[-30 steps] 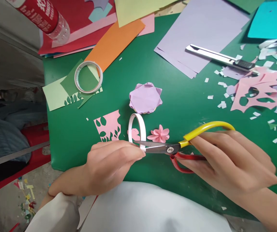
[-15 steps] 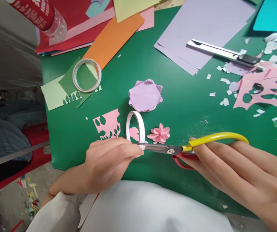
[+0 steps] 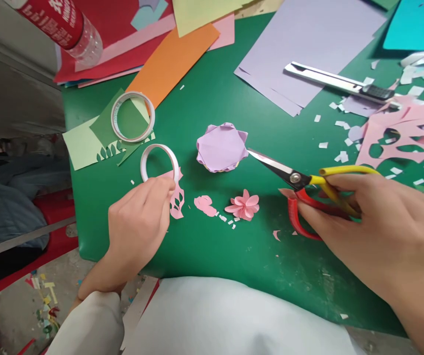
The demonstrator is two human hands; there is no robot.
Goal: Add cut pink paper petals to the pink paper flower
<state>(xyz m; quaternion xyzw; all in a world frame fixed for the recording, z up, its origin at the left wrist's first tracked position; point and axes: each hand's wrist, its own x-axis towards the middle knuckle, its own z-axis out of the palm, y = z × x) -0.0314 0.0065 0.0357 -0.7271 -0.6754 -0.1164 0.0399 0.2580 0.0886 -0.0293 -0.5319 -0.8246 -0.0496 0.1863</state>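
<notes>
My left hand [image 3: 141,222] is closed on the lower rim of a white roll of tape [image 3: 174,160], held over a cut-out pink paper scrap [image 3: 177,202]. In my right hand [image 3: 378,222] is a pair of scissors [image 3: 295,178] with one yellow and one red handle. Their blades point up and left, the tip close to a folded purple paper piece [image 3: 222,147]. Below that piece lie a pink paper flower [image 3: 244,205], some loose pink petals [image 3: 205,204] and several tiny white bits [image 3: 222,218].
A second tape roll [image 3: 133,117] rests on green paper at the left. Behind are orange paper [image 3: 178,64], purple sheets [image 3: 308,34], a utility knife [image 3: 341,84] and a bottle [image 3: 63,29]. Paper scraps [image 3: 400,133] cover the right side of the green table [image 3: 212,256].
My left hand has drawn the tape roll left, away from the scissors. The scissors have swung up and right. White bits now show beside the flower.
</notes>
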